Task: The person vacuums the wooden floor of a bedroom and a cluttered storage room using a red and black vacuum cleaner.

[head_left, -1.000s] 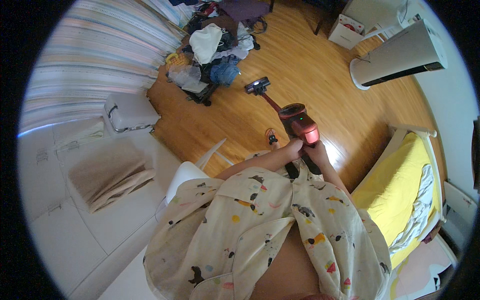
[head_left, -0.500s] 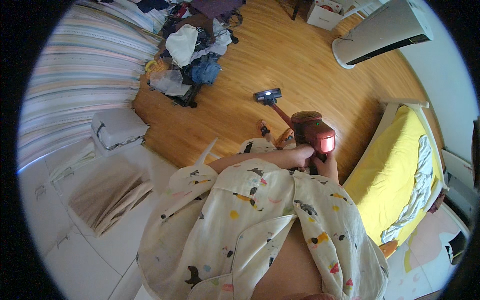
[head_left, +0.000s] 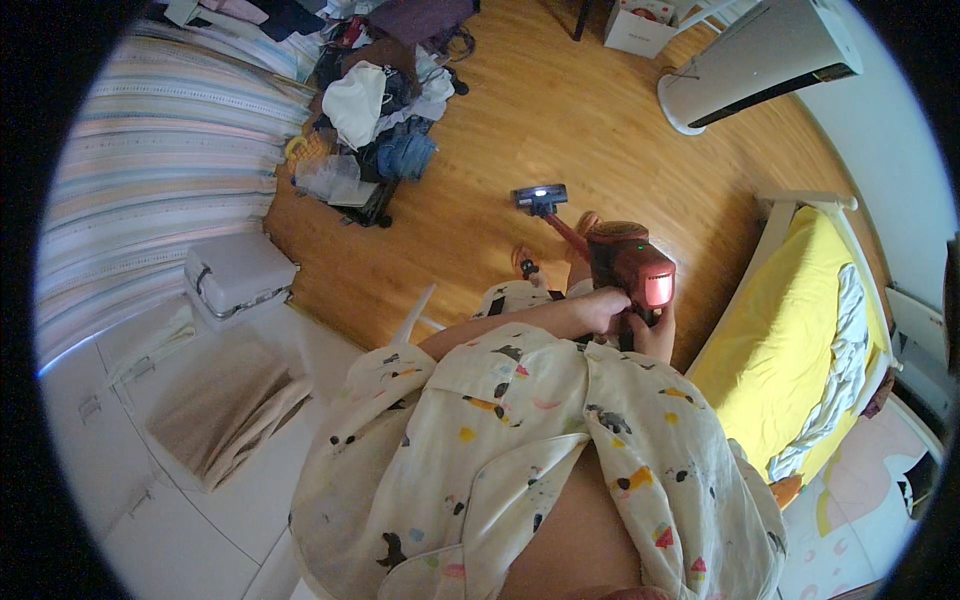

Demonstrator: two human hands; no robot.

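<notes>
Both hands [head_left: 625,322] grip the red vacuum [head_left: 630,268]

One red stick vacuum [head_left: 625,262] stands near the middle, with one floor head [head_left: 540,198] farther out. Two hands grip it: the left hand [head_left: 600,310] and the right hand [head_left: 655,335]. One heap of clothes [head_left: 375,110] lies far left. One grey case [head_left: 235,275] sits left. One folded mat [head_left: 225,415] lies near left. One yellow bed [head_left: 800,330] runs along the right. One white tower fan [head_left: 760,55] lies far right, beside one box [head_left: 640,22].

Head-worn fisheye, straight down, near the torso.
</notes>
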